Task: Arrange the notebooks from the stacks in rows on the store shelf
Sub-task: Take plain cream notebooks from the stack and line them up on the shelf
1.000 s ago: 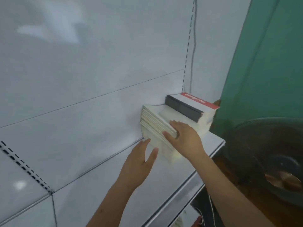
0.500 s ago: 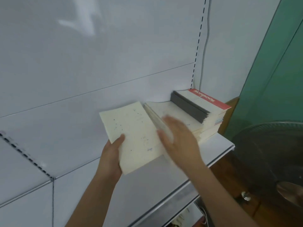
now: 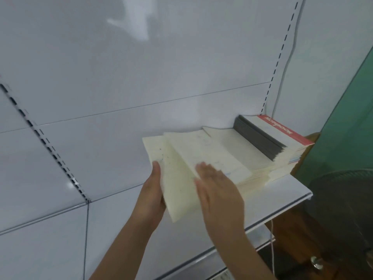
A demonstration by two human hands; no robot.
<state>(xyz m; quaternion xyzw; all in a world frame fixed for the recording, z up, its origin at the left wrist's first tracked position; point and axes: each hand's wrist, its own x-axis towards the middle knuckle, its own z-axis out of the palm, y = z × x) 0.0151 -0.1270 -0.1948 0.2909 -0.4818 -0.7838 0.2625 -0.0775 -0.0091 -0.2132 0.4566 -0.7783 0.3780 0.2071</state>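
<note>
A cream notebook [image 3: 177, 178] is now off the pile and held in the air at about 9 o'clock from the stacks, tilted, its lower corner over the white shelf [image 3: 282, 196]. The left hand [image 3: 151, 197] grips its left edge, thumb on the cover and fingers curled behind. The right hand [image 3: 216, 190] is blurred with motion; its fingers look straight and spread, lying flat on a second cream cover [image 3: 207, 156] that fans up from the cream stack [image 3: 260, 170]. Whether it presses that cover or only brushes it I cannot tell.

A second ago both hands were at the front edge of the cream stack, the left with spread fingers beside it and the right on top, and nothing was lifted. Half a second ago the notebook was already in the left hand, held higher and more face-on. Now it sits lower and closer to the stack, partly overlapped by the second cover.

The dark-edged stack [image 3: 262, 142] with the red-banded top cover is unchanged, at 2 o'clock from the hands, against the back panel [image 3: 141, 77].

For the task this likely means the first notebook is separated and a second is being peeled off; no row is yet laid out on the shelf, whose bare stretch lies toward 8 o'clock.
</note>
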